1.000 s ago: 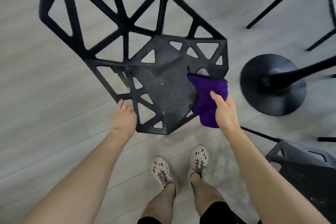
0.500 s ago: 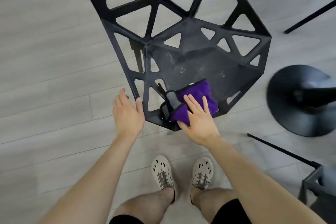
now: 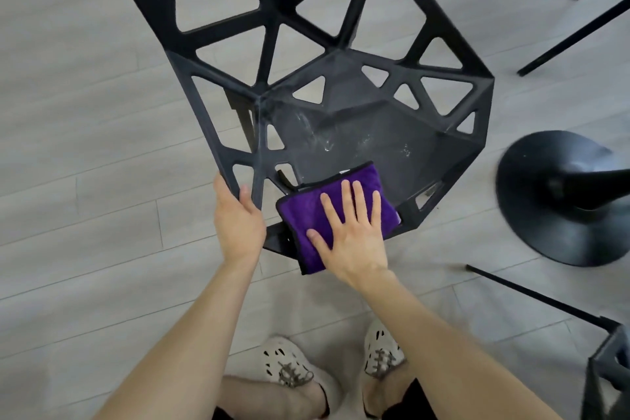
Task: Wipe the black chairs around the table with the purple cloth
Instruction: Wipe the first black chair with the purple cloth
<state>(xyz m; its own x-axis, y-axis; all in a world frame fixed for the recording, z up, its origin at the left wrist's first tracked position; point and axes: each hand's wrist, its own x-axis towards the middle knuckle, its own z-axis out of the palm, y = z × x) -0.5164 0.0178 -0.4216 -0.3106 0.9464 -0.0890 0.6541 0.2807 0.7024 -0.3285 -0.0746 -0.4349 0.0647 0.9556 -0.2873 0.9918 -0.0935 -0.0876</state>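
Looking down from the head camera, a black chair (image 3: 341,106) with a lattice of triangular cut-outs stands just ahead of the person's feet, its seat facing them and its tall back running up out of view. The seat's dark surface shows pale, dusty smears near its middle. A purple cloth (image 3: 327,211) lies folded flat on the near front edge of the seat, one corner hanging past the rim toward the floor. The right hand (image 3: 351,232) rests on top of the cloth, palm down and fully spread, fingers (image 3: 358,194) stretched toward the seat's middle; it presses rather than grips. The left hand (image 3: 238,215) is curled around the seat's front left corner strut, thumb on one side and fingers on the other, closed on the frame just beside the cloth. Both forearms are bare. Below, two pale perforated shoes (image 3: 296,372) stand on the light grey plank floor (image 3: 85,181). To the right sits the round black base of a table (image 3: 559,198), well apart from the seat. A second black chair (image 3: 610,378) pokes in at the lower right corner, and thin black legs (image 3: 579,24) of another cross the upper right.
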